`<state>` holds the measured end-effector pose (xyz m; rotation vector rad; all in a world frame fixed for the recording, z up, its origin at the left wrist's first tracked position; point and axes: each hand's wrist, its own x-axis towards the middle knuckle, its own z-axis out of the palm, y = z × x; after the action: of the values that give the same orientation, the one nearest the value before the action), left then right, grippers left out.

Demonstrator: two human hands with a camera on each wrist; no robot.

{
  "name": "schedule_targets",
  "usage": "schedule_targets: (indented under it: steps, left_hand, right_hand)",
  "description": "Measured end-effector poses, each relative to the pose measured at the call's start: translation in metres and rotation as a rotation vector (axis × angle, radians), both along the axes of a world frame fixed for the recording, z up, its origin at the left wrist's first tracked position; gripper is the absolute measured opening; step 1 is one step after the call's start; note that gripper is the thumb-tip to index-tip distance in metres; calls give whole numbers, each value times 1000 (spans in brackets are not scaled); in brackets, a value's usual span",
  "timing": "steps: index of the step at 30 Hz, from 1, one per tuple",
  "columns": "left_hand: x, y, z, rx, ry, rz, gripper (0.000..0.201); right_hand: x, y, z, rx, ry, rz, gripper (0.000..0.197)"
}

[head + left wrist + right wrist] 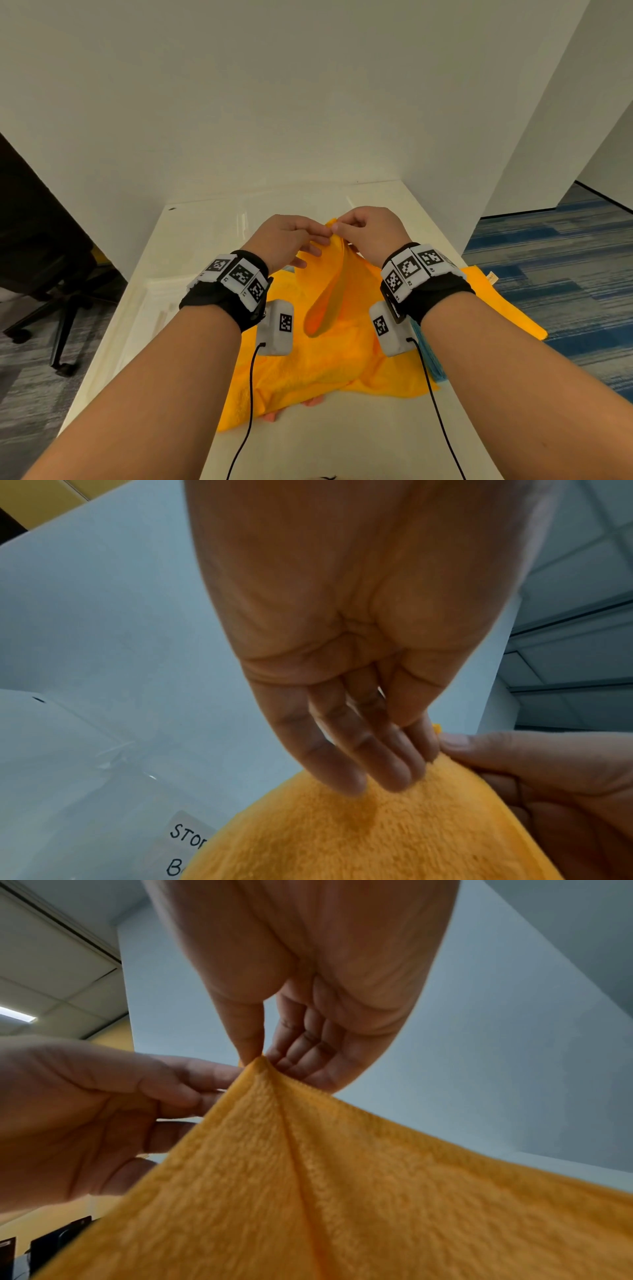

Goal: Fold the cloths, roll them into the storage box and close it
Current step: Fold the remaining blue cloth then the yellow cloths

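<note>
Head view: white surface [144, 298] narrow, wall close at its far end, carpet dropping off on both sides. Open room only toward the far edge; near half covered by cloth. Count: one orange cloth [308, 370] spread across the surface and overhanging its right edge, one blue cloth [432, 359] showing as a strip under it at right. My left hand [284, 240] and right hand [371, 233] meet above the middle, raising one corner of the orange cloth; the rest lies flat.

Left wrist view: my left hand [342, 631], fingers [346, 767] long and nearly straight, tips lying on the orange cloth [359, 840]. Whether thumb and forefinger pinch the corner, I cannot tell here. Right hand [534, 772] touching alongside. One clear storage box [103, 791] below, lettered label partly hidden by cloth.

Right wrist view: my right hand [318, 969], grip narrow, thumb and fingertips pinching the very corner of the orange cloth [308, 1191]. Left hand [89, 1118] fingers curl onto the adjoining hem.
</note>
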<state>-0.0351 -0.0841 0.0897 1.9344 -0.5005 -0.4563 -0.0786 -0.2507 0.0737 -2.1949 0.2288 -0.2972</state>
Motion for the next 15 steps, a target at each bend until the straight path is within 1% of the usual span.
schedule_targets:
  steps: [2, 4, 5, 6, 8, 9, 10, 12, 13, 15]
  left_hand:
    - [2, 0, -3, 26, -63, -13, 29]
    - [7, 1, -7, 94, -230, 24, 19]
    - [9, 3, -10, 128, -303, 54, 18]
    - [11, 4, -12, 146, -334, 68, 26]
    - [14, 6, -16, 153, -287, 28, 45]
    - [14, 8, -16, 173, -262, -11, 49]
    - [14, 9, -17, 208, -249, -49, 47]
    - [15, 10, -21, 253, -233, -89, 35]
    - [15, 11, -23, 257, -227, -88, 29]
    - [15, 12, -29, 245, -234, -67, 25]
  right_hand:
    - [-1, 0, 1, -55, -13, 12, 14]
    - [-2, -1, 2, -49, -51, 29, 12]
    - [-3, -1, 3, -25, -71, 50, 9]
    - [-3, -2, 4, -2, -89, 80, 7]
    - [-6, -2, 6, 26, -120, 131, 6]
    - [-7, -4, 8, 36, -133, 144, 6]
    - [-7, -5, 9, 42, -144, 150, 7]
    - [-8, -8, 10, 33, -157, 144, 7]
    - [-7, -9, 10, 26, -164, 132, 8]
    - [-7, -12, 8, 27, -188, 98, 8]
